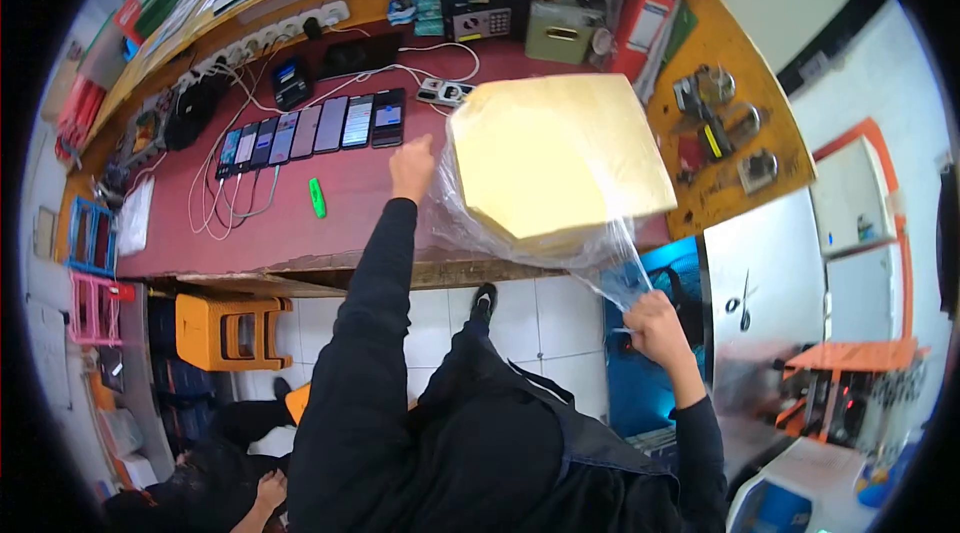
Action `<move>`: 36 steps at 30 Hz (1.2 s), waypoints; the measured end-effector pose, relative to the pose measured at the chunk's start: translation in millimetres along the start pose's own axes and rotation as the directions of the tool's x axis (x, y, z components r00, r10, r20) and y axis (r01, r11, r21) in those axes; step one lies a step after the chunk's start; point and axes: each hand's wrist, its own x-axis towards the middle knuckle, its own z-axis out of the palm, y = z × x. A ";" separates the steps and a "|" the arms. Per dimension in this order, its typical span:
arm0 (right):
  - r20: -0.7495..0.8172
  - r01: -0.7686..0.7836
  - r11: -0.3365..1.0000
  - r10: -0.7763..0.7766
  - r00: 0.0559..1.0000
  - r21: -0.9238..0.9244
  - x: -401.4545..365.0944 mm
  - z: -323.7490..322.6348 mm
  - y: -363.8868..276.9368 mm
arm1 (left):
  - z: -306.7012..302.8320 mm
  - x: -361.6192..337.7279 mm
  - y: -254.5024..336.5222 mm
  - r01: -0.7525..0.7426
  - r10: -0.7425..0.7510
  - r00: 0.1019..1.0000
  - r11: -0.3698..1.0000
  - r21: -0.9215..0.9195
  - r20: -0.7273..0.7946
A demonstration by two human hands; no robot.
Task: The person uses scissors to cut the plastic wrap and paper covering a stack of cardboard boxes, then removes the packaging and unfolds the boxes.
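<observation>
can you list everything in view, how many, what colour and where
table: 1, dark red top, front
slab: 1, pale yellow, on the table
plastic film: 1, clear, around the slab's lower sides
phones: 8, mostly dark-edged, row left of the slab
marker: 1, green, nearer than the phones
cables: several, mostly white, around the phones
box: 1, olive green, table back
binder: 1, red, right of the box
scissors: 1 pair, dark, far right
stool: at least 1, orange, lower left
co-worker: 1, dark clothes, bottom left
other small items: uncounted, mixed, edges
left hand: 1, bare, beside the film
right hand: 1, bare, gripping the film
</observation>
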 end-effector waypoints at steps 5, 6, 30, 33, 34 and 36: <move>0.264 -0.362 0.896 0.295 0.918 0.257 69.9 -58.2 11.0 | 9.2 -3.4 -21.6 0.184 -0.162 0.982 0.771 -0.610 0.093; 0.243 -0.416 0.858 0.353 0.904 0.301 93.0 -75.1 6.7 | -3.6 -2.5 -20.8 0.280 -0.164 0.960 0.590 -0.758 0.227; 0.207 0.591 0.805 -0.570 0.795 -0.050 401.2 44.8 80.8 | -0.3 47.2 -8.9 0.282 0.172 0.866 0.608 -0.742 0.469; 0.260 0.562 0.827 -0.546 0.797 0.013 403.8 60.3 82.2 | -4.2 44.4 -16.9 0.513 0.176 0.781 0.366 -0.777 0.599; 0.301 0.487 0.873 -0.469 0.831 0.015 401.3 64.8 82.3 | 15.8 38.8 -32.8 0.485 0.221 0.787 0.357 -0.799 0.576; 0.173 0.291 0.927 -0.335 0.926 0.238 372.9 57.6 70.5 | -2.7 36.9 -19.8 0.432 0.209 0.791 0.474 -0.767 0.575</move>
